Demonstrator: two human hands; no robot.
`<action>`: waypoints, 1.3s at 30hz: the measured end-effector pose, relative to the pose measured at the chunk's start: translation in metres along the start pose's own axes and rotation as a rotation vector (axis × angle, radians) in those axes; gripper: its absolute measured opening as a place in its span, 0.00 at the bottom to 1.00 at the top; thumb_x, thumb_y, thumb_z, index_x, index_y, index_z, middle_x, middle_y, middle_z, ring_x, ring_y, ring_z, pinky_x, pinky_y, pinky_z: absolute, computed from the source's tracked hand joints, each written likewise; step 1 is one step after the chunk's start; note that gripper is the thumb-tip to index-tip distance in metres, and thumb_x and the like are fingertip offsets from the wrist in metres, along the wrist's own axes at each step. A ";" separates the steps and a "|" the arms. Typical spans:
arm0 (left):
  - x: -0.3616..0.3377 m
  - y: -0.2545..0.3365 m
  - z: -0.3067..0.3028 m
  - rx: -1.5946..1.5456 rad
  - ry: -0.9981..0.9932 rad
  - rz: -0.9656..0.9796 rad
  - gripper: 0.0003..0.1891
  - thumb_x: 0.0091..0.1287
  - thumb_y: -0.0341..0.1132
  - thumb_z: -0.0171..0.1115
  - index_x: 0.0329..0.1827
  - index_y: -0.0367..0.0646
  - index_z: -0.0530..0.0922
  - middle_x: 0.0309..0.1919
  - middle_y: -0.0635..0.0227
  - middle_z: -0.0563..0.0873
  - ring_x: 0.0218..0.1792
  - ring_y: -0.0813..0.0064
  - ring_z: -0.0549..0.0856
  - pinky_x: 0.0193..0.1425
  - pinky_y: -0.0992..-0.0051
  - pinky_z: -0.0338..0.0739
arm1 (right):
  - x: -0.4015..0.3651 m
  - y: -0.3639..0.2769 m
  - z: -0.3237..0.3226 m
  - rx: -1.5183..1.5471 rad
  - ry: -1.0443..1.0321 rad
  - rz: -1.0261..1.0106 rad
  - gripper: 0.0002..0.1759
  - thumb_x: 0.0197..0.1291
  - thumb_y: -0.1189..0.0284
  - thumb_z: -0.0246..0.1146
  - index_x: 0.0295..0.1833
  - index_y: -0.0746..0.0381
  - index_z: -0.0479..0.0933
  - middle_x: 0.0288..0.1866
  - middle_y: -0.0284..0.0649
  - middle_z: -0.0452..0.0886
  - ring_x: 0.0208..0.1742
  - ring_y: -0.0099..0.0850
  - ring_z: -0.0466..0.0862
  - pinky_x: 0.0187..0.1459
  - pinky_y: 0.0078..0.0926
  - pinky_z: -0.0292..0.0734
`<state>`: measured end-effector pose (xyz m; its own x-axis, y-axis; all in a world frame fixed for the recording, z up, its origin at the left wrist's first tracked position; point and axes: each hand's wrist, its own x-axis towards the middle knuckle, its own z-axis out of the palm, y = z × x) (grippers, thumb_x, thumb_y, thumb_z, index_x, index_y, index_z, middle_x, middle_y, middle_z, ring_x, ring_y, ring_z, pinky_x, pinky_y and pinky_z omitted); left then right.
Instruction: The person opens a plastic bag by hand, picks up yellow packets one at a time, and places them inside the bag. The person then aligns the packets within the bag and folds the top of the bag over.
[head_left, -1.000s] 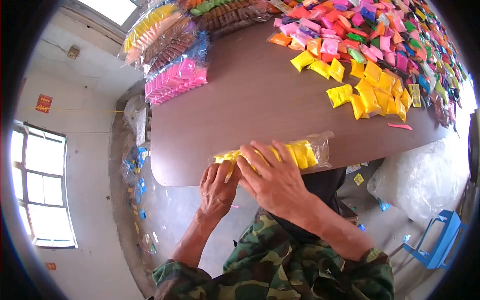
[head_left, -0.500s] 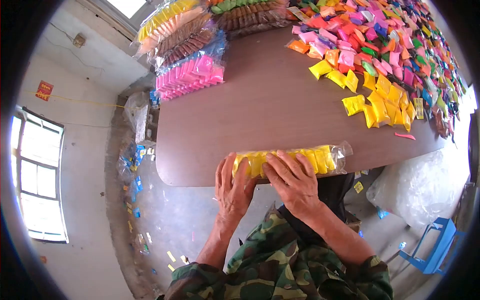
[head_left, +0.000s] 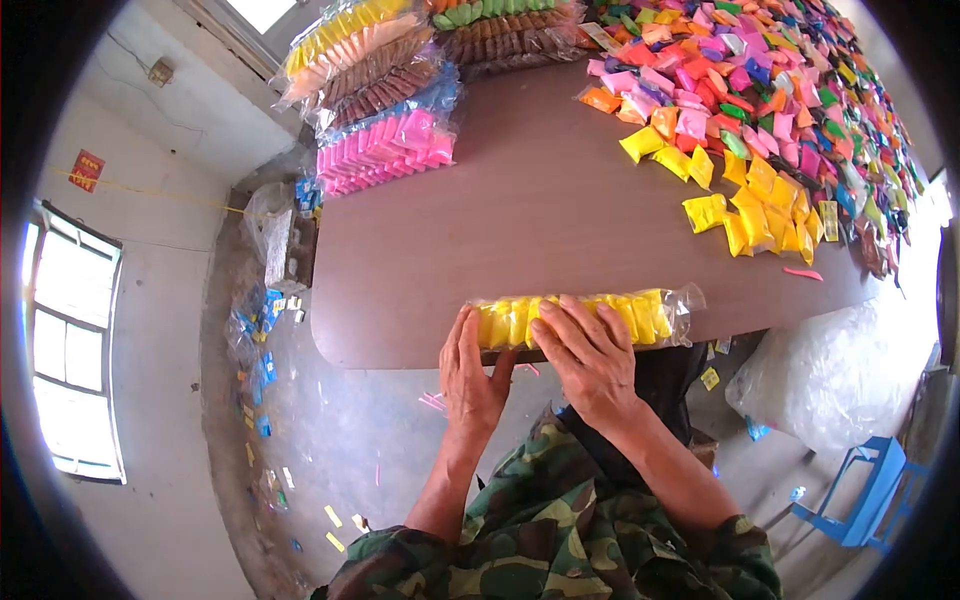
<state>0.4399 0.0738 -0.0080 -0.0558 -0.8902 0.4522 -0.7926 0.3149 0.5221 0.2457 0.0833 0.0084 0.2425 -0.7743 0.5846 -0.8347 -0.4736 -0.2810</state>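
A long clear bag of yellow packets (head_left: 645, 316) lies along the near edge of the brown table (head_left: 420, 260). My left hand (head_left: 470, 375) is at the bag's left end, thumb apart from the fingers, its fingertips against the plastic. Across the middle of the bag rests my right hand (head_left: 588, 360), fingers spread over the packets. The bag's loose, crinkled plastic end sticks out to the right. Loose yellow packets (head_left: 757, 215) lie farther back on the right.
Filled bags of pink packets (head_left: 385, 155) and other colours are stacked at the back left. A large multicoloured heap of packets (head_left: 740, 90) covers the back right. Below the table are a white plastic sack (head_left: 800, 375) and a blue stool (head_left: 862, 495).
My left hand has shifted off the packets to the bag's left end, uncovering more yellow. My right hand stays nearly in place on the bag.
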 end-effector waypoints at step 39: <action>0.029 0.040 -0.022 0.133 -0.298 0.413 0.35 0.58 0.27 0.81 0.72 0.38 0.79 0.74 0.53 0.81 0.75 0.49 0.78 0.77 0.52 0.72 | -0.009 0.004 0.007 0.200 0.150 0.060 0.20 0.60 0.72 0.67 0.59 0.63 0.84 0.66 0.40 0.83 0.74 0.38 0.79 0.79 0.46 0.67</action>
<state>0.4201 0.0674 0.0414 -0.5350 -0.7616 0.3658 -0.7372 0.6323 0.2382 0.2434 0.0851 -0.0029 0.1072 -0.7393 0.6648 -0.7276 -0.5140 -0.4543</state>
